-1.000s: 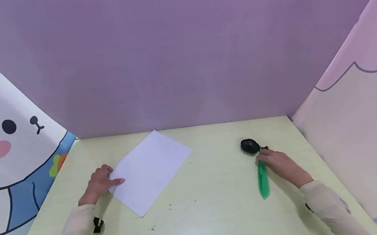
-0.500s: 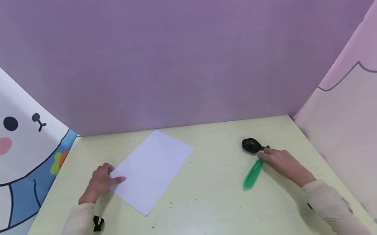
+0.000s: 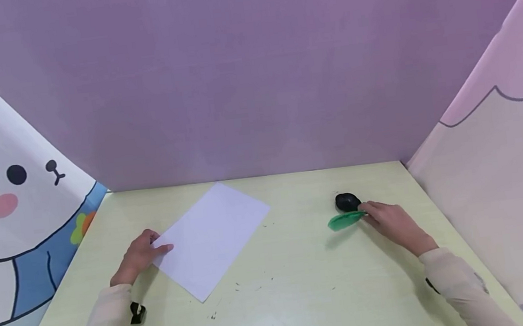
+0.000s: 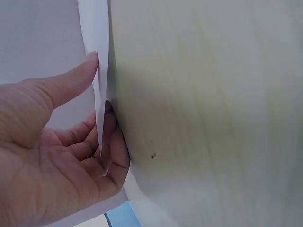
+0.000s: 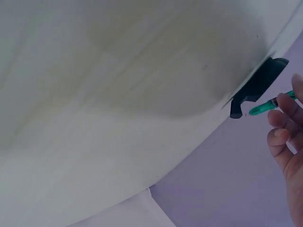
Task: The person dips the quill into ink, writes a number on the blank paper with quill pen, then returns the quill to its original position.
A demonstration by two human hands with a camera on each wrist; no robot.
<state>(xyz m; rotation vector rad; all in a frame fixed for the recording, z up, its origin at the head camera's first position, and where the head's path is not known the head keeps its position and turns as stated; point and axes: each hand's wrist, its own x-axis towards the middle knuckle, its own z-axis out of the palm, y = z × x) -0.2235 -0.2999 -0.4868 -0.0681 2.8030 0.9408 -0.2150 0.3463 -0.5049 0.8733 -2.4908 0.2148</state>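
Observation:
My left hand (image 3: 138,255) pinches the left corner of a white paper sheet (image 3: 214,238). In the left wrist view, the thumb lies on one side of the paper (image 4: 101,52) and the curled fingers on the other. At the right, my right hand (image 3: 394,226) holds a slim green leaf-shaped thing (image 3: 345,221) by one end, raised above the table, its wide end pointing left. Just behind it lies a shiny black rounded thing (image 3: 347,201). The right wrist view shows the black thing's (image 5: 260,80) narrow bent end, close to the green thing's (image 5: 260,109) pointed tip.
A pale table (image 3: 296,299) carries both hands' work, with small dark marks (image 3: 213,316) near its front. A purple panel (image 3: 242,79) stands along the back edge, and printed cartoon panels (image 3: 22,228) close off the sides.
The green thing has swung in my right hand from pointing toward me to pointing left, and its wide end has risen off the table. My left hand keeps its place on the paper.

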